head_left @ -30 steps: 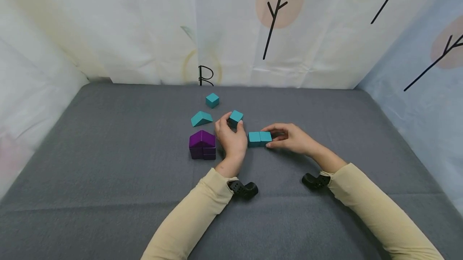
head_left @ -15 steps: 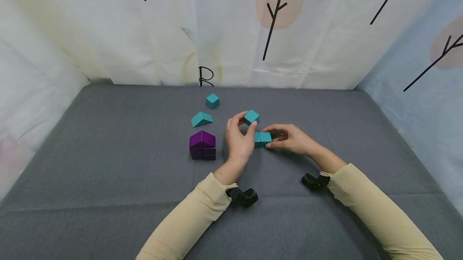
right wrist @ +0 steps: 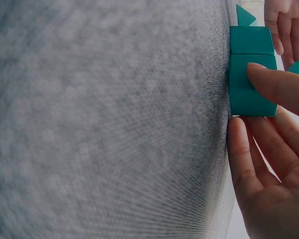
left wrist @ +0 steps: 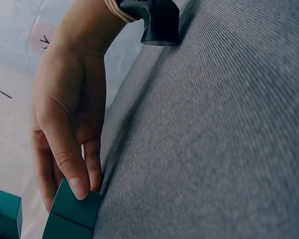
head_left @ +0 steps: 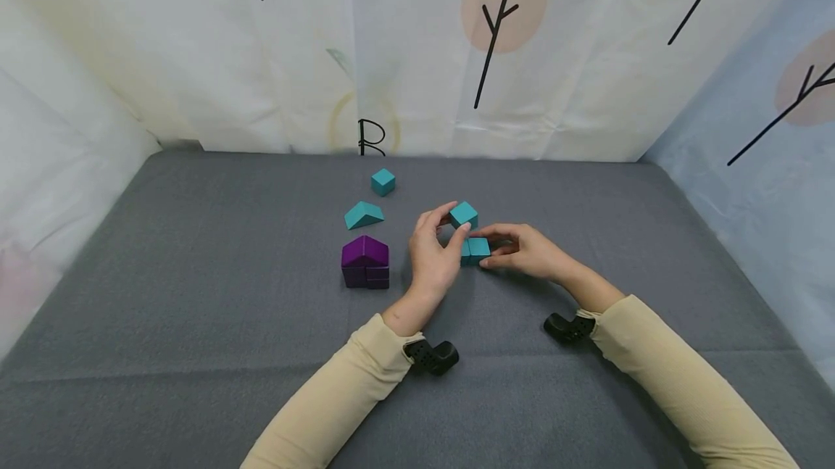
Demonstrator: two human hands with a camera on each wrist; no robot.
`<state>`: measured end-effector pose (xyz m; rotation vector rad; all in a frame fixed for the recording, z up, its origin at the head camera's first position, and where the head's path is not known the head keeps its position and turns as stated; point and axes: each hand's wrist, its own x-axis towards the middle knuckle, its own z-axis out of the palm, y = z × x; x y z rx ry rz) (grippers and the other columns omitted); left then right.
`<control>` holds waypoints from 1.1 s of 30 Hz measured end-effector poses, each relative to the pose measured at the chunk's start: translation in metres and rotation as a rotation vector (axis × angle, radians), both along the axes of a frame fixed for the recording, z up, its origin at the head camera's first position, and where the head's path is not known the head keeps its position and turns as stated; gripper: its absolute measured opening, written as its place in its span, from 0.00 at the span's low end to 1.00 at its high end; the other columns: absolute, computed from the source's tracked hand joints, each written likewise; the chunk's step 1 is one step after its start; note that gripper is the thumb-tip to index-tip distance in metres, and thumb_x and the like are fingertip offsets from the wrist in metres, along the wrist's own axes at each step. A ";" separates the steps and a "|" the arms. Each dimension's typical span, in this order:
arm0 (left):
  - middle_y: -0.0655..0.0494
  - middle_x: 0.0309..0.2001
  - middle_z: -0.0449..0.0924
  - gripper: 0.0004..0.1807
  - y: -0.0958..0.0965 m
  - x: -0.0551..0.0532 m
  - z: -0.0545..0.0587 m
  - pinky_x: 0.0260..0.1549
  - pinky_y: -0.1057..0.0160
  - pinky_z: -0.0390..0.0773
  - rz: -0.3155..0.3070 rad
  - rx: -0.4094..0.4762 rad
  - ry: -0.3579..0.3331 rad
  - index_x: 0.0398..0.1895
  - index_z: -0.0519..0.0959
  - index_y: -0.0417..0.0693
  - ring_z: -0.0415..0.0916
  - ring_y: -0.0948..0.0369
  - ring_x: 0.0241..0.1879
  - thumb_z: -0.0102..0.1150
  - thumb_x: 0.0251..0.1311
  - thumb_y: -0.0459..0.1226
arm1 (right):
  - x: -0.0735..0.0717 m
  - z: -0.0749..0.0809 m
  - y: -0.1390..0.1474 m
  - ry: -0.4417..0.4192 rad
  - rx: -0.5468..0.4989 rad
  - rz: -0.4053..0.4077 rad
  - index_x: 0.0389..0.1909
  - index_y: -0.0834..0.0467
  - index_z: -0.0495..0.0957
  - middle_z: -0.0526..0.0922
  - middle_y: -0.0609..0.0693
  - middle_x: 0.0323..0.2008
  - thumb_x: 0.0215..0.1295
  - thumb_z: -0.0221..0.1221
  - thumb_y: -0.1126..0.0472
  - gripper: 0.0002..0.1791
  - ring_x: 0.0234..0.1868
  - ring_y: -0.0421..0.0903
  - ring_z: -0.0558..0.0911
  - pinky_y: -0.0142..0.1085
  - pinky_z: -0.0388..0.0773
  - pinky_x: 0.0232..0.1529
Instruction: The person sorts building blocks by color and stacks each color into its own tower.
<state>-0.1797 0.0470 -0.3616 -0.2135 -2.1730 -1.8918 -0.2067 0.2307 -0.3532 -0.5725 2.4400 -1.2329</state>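
My left hand (head_left: 433,257) pinches a teal cube (head_left: 464,215) between thumb and fingers. That cube is raised off the cloth, just behind and above a side-by-side pair of teal cubes. My right hand (head_left: 525,250) grips the right cube of the pair (head_left: 479,247) from its outer side. In the right wrist view, the thumb lies on the face of the nearer cube (right wrist: 244,97), and the farther cube (right wrist: 251,40) sits flush against it. The left hand's thumb partly covers the left cube (head_left: 465,254) in the head view.
Left of the hands, a purple roof-shaped block (head_left: 365,250) tops dark purple blocks (head_left: 355,277). Behind them lie a teal triangular block (head_left: 364,215) and a loose teal cube (head_left: 383,182). Grey cloth (head_left: 215,295) covers the table; a printed fabric backdrop (head_left: 417,56) rises along its far edge.
The left hand has carried its teal cube rightward, from behind-left of the pair to over it, slowing in the last half second. My right hand stays in place on the pair.
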 end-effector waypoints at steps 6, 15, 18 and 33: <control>0.42 0.51 0.76 0.21 -0.002 -0.001 -0.003 0.56 0.52 0.73 -0.033 -0.059 0.025 0.59 0.75 0.38 0.75 0.49 0.53 0.60 0.62 0.33 | 0.000 0.001 0.000 -0.011 0.018 -0.024 0.61 0.65 0.71 0.74 0.65 0.58 0.61 0.63 0.65 0.26 0.50 0.57 0.81 0.40 0.81 0.48; 0.43 0.49 0.78 0.21 -0.002 -0.003 -0.005 0.54 0.53 0.75 -0.073 -0.123 0.057 0.58 0.76 0.39 0.76 0.51 0.51 0.61 0.62 0.34 | 0.000 0.000 -0.001 -0.024 0.026 -0.028 0.57 0.64 0.73 0.75 0.65 0.57 0.62 0.63 0.65 0.22 0.52 0.57 0.81 0.40 0.81 0.47; 0.44 0.49 0.78 0.21 -0.002 -0.003 -0.003 0.54 0.54 0.75 -0.093 -0.168 0.067 0.58 0.76 0.40 0.76 0.52 0.51 0.61 0.62 0.34 | -0.001 0.000 -0.001 -0.034 0.020 -0.026 0.53 0.64 0.73 0.75 0.64 0.56 0.62 0.63 0.65 0.19 0.51 0.57 0.82 0.39 0.81 0.46; 0.44 0.50 0.80 0.21 -0.003 0.002 -0.004 0.51 0.52 0.77 -0.160 -0.214 0.051 0.58 0.76 0.40 0.77 0.50 0.53 0.62 0.61 0.34 | 0.001 -0.001 0.000 -0.032 -0.029 -0.005 0.61 0.66 0.69 0.75 0.65 0.57 0.61 0.62 0.69 0.26 0.53 0.59 0.80 0.38 0.81 0.48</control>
